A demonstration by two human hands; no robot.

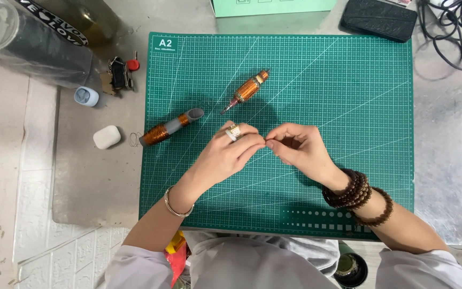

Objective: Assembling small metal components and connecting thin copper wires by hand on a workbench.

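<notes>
both hands meet at frame centre over the green cutting mat [348, 96]. left hand [225, 158] (ring, thin bangle) has thumb and forefinger pressed together at the tips; right hand [298, 147] (dark bead bracelets at the wrist) does the same, tip to tip with the left. looks like they pinch something very fine between them, likely a strand of wire, but it's too thin to see, so can't confirm

risk as I judge it: a strand that thin snaps or kinks if the hands pull apart unevenly, or slips out of the pinch and is hard to find on the mat

further up: copper-wound spool [171, 127] with grey angled end lies left of centre on the mat's left edge, tilted. wound armature [248, 89], copper coils with a thin shaft, lies above the hands, well apart from both

off the mat on the surface, left: white case [106, 137], small blue cap [86, 96]. top right: black pouch [379, 18], cables [450, 27]
</notes>
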